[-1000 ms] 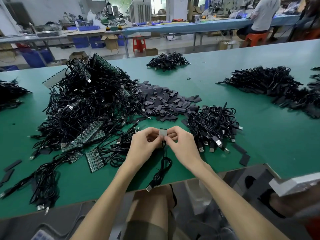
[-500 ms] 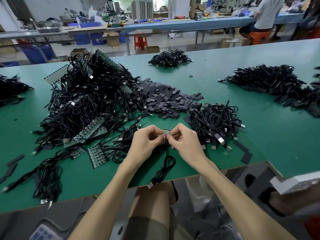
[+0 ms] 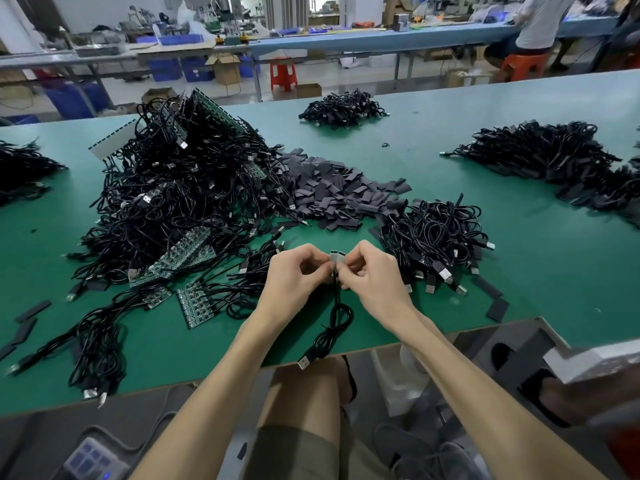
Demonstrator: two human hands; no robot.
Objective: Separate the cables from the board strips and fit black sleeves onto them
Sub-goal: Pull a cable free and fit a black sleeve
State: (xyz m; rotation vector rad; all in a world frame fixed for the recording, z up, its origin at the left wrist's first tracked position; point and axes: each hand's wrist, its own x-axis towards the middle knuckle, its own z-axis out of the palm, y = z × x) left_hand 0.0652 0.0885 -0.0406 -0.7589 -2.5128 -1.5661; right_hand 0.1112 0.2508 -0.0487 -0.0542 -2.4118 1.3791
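Observation:
My left hand (image 3: 294, 275) and my right hand (image 3: 372, 275) meet above the near edge of the green table (image 3: 554, 265). Together they pinch a small pale board piece (image 3: 336, 256) at the end of one black cable (image 3: 329, 330), which hangs in a loop with its USB plug at the table edge. A big heap of cables on green board strips (image 3: 180, 188) lies to the left. Loose black sleeves (image 3: 332, 192) are piled behind my hands. A pile of separated cables (image 3: 433, 244) sits to the right.
More cable piles lie at the far centre (image 3: 343, 109), far right (image 3: 554, 157) and far left (image 3: 20, 168). Loose board strips (image 3: 194, 303) lie left of my hands. A seated person (image 3: 533, 26) works at a far bench.
Both hands have stayed together on the cable end, with small finger movements on the pale piece. The hanging cable loop has barely shifted.

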